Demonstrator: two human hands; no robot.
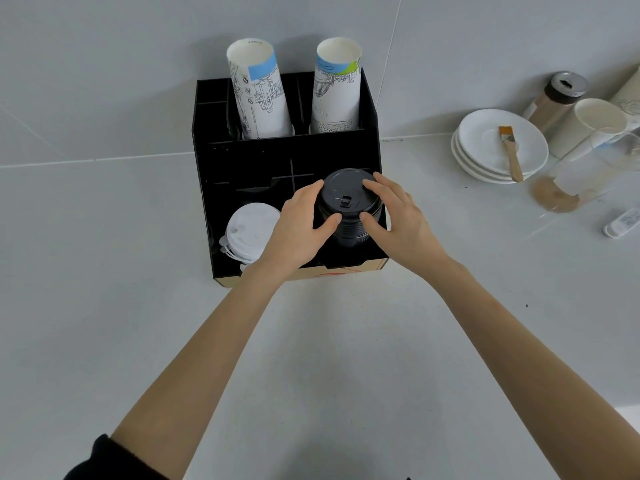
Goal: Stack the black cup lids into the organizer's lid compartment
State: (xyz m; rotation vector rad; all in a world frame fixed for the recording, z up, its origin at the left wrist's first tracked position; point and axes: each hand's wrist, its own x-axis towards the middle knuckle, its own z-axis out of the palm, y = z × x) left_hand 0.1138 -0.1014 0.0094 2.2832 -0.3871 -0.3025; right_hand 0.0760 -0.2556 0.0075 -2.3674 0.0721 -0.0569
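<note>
A tall stack of black cup lids [348,199] stands in the front right compartment of the black organizer [204,188], its top above the compartment's rim. My left hand [298,223] grips the stack's left side and my right hand [398,216] grips its right side, fingers over the top lid's edge. The stack's lower part is hidden inside the compartment.
White lids [251,233] fill the front left compartment. Two stacks of paper cups [258,91] stand in the organizer's back row against the wall. At the right sit stacked white saucers [485,147] with a brush [510,150], a shaker jar [557,98], a white cup [595,123] and a clear jug [581,174].
</note>
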